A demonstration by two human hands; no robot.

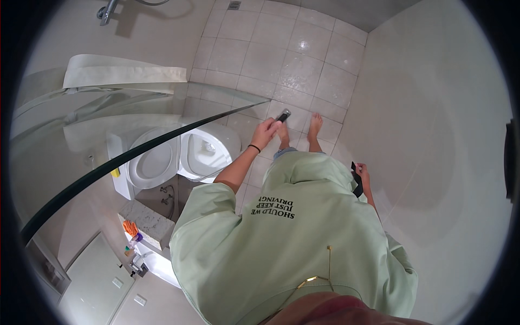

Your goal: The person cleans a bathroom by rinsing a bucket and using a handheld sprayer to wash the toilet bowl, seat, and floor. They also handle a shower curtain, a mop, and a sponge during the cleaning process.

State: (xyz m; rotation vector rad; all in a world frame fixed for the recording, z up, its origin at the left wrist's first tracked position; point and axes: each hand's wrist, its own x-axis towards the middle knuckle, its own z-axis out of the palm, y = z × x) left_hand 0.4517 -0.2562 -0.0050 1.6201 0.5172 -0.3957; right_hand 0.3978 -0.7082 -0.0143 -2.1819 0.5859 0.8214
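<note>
My left hand (266, 132), with a thin dark band at the wrist, is closed round a short black object with a silver end (283, 115). It is held out over the tiled floor, beside the edge of the glass panel; I cannot make out its kind. Close to the right-hand wall, my right hand (363, 174) has its fingers bent round a black strap-like item (356, 181). Part of that item is hidden behind my light green shirt (292, 238). My bare feet (316, 125) stand on the tiles below.
A curved glass panel (162, 145) runs at my left, with a pale towel (127, 74) hanging by it. Beyond stands a white toilet (208, 151) with its lid raised. Orange cloth (130, 228) lies by the basin. A floor drain (234, 5) and tap (106, 12) are farther off.
</note>
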